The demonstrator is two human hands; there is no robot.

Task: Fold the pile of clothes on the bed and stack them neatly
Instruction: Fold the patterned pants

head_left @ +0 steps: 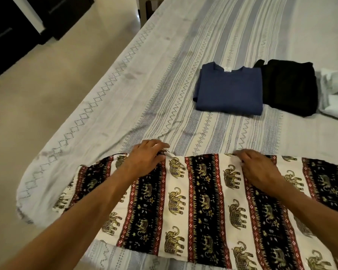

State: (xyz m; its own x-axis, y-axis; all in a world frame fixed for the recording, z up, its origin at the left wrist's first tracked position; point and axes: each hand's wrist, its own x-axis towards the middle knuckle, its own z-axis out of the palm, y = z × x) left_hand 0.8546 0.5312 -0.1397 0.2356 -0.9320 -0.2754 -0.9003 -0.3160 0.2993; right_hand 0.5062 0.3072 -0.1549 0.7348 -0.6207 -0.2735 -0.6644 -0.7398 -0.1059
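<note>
An elephant-print garment [203, 201] in black, white and red stripes lies spread flat across the near part of the bed. My left hand [146, 158] rests on its far edge at the left, fingers pinching the cloth. My right hand [258, 168] lies on the same far edge further right, fingers curled onto the fabric. Beyond them, a folded blue shirt [230, 90] sits on the bed, and a folded black garment [291, 86] lies right beside it.
The bed has a striped blue-and-white sheet [183, 55]; its left edge runs diagonally beside the beige floor [47, 84]. White cloth [336, 94] lies at the right edge past the black garment. Dark furniture [18, 20] stands at the top left.
</note>
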